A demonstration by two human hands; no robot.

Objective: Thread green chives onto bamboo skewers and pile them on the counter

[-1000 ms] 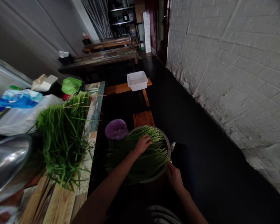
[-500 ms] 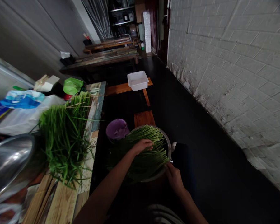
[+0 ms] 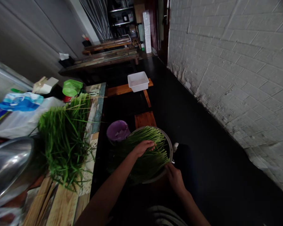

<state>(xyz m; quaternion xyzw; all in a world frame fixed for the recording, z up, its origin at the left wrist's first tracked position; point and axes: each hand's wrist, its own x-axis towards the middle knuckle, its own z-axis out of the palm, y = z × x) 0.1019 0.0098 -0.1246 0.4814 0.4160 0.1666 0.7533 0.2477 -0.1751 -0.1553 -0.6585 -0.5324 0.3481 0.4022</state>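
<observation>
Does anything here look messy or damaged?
Yes. The pale painted block wall looks rough and patchy along its foot. The long green leaves on the patchwork wooden table lie tangled, unlike the neater light-green stalks in the round metal basin.

Dim overall; floor point(image 3: 217, 169) near black; glare on metal bowl point(image 3: 11, 160); edges stretched.

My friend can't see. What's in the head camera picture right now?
A person's left hand is over long green stalks heaped in a round basin, and the right hand is at its edge. Beside the basin is a purple bucket; more greens lie on a wooden table to the left.
</observation>
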